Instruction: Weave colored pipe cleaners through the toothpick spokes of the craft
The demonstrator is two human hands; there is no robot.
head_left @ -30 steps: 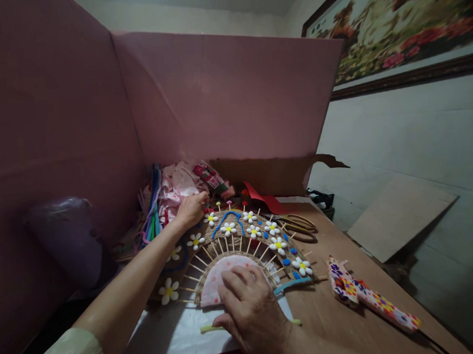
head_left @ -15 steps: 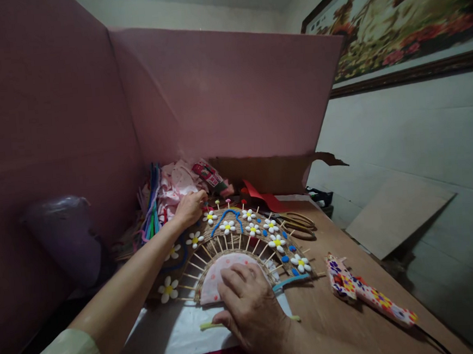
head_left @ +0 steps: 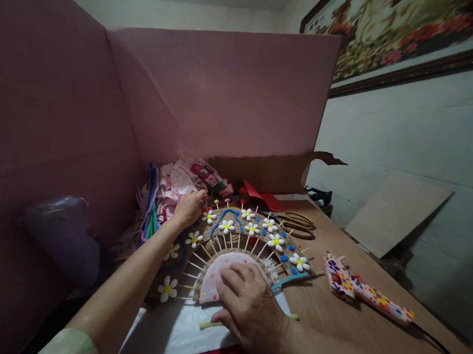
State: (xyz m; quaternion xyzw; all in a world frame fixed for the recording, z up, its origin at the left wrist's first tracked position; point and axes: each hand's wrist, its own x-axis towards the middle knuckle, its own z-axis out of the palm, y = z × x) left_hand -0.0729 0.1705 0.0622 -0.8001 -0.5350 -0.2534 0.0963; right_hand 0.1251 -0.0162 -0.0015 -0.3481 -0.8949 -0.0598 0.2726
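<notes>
A fan-shaped piece of twine and thin sticks (head_left: 202, 230) lies before me, dotted with white clay flowers (head_left: 276, 242), blue ovals and a blue wavy line. At its base is a half-circle of pink spotted cloth (head_left: 210, 281). My right hand (head_left: 250, 301) rests on that cloth, fingers slightly bent, thumb apart. At the fan's upper left edge my left hand (head_left: 190, 207) has its fingertips pinched together. What they hold is too small to make out. Small coloured knobs (head_left: 227, 200) top several sticks beside it. A light blue strip (head_left: 289, 281) lies along the right end.
A flower-patterned glue gun (head_left: 364, 289) with a black cord lies on the brown board at right. Scissors (head_left: 295, 221) and red paper (head_left: 260, 196) are behind the fan. Pink cloth (head_left: 175, 180) and coloured pipe cleaners (head_left: 153, 216) are heaped at back left, before pink panels (head_left: 221, 91).
</notes>
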